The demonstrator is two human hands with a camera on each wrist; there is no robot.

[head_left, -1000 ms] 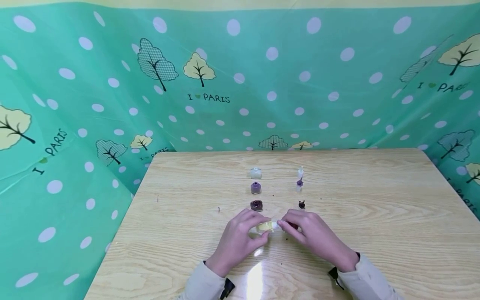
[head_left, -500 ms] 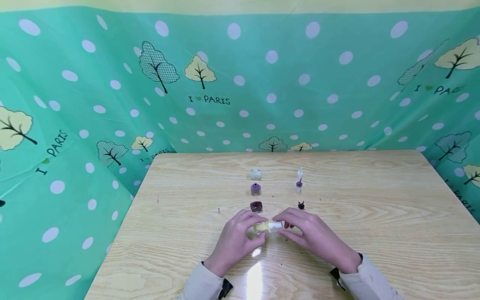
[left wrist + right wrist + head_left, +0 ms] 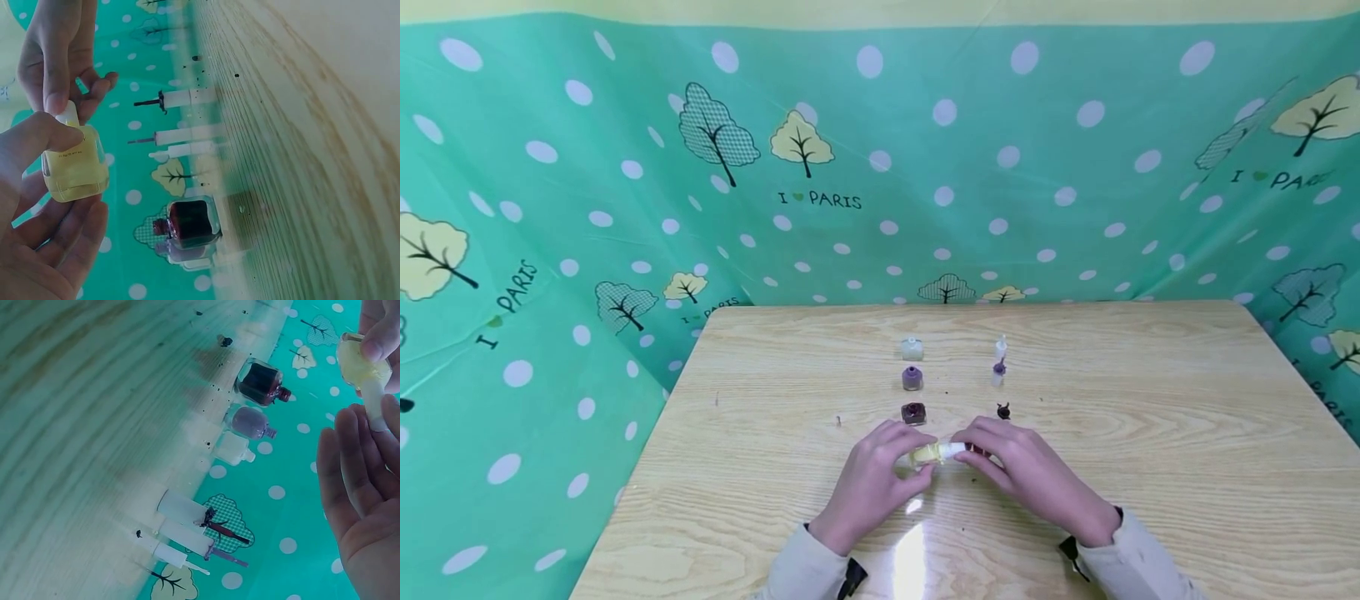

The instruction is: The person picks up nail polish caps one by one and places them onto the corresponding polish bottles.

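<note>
Yellow bottle in both hands, lower centre of frame

Pale sleeves (image 3: 808, 560) at bottom edge of head view. Just above, at lower centre: gripping yellow bottle (image 3: 927, 455) between curled thumb and fingers of left hand (image 3: 876, 477), tipped on its side, neck end toward right of frame. Pinching white cap (image 3: 952, 450) at that neck with thumb and fingertips of right hand (image 3: 1028, 471); cannot tell how tightly seated. Underneath, wood-grain table (image 3: 760, 483), dark specks here and there.

Farther up, centre of frame, in column: dark red bottle (image 3: 913, 414), then purple bottle (image 3: 912, 380), then whitish bottle (image 3: 912, 350), all uncapped. Right of these, second column, same order: dark-tipped brush cap (image 3: 181, 507), purple-tipped brush cap (image 3: 997, 378), white-tipped brush cap (image 3: 1001, 348), upright, brushes up. Across upper frame, behind table: green cloth (image 3: 827, 83) with pale dots, trees, PARIS lettering
</note>
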